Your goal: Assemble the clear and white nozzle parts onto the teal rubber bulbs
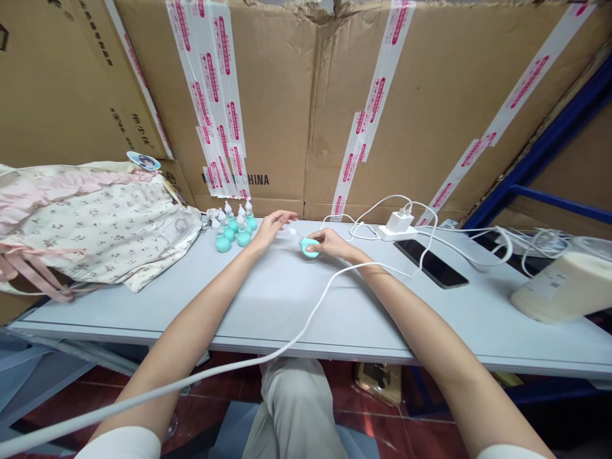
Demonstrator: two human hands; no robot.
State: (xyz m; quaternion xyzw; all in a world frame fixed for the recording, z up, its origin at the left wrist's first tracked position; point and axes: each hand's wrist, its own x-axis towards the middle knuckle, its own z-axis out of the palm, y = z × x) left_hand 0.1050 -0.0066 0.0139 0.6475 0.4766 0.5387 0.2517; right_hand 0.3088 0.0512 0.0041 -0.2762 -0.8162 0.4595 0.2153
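Observation:
My right hand (331, 244) is closed around a teal bulb syringe (310, 248), which lies tilted just over the table, its pale translucent tip pointing left. Just left of that tip is my left hand (272, 231), fingers stretched out and holding nothing that I can see. Beyond my left wrist, several more teal bulb syringes (222, 243) stand upright in a cluster, each with a whitish nozzle on top.
A flowered cloth bag (109, 217) rests on the table's left. On the right are a white charger (400, 220) on a power strip, a black phone (433, 264) and a cream container (559, 287). A white cable (306, 325) crosses in front of my arms. Cardboard (277, 115) walls the back.

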